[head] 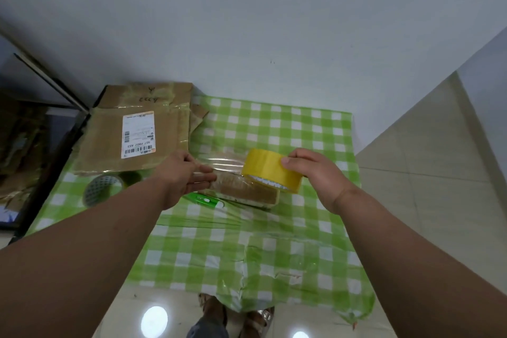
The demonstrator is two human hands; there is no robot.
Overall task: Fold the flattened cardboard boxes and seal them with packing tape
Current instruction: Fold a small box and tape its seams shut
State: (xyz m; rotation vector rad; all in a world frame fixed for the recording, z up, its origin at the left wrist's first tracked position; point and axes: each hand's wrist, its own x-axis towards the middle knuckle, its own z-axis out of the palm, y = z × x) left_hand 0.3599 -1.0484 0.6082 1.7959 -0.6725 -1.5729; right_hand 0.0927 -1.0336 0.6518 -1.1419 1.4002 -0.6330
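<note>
My right hand (310, 173) grips the yellow tape roll (271, 170) above the small box (247, 191), arm outstretched. My left hand (183, 175) pinches the clear tape strip (222, 162) pulled from it. The box lies on the checked table (274, 241), flattened boxes (137, 129) behind.

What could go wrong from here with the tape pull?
1. The stretched tape strip hangs in the air between the left hand and the yellow roll in the right hand; it could twist or stick to itself.
2. The small box lies partly on a green cutter, so it may rock when pressed.
</note>
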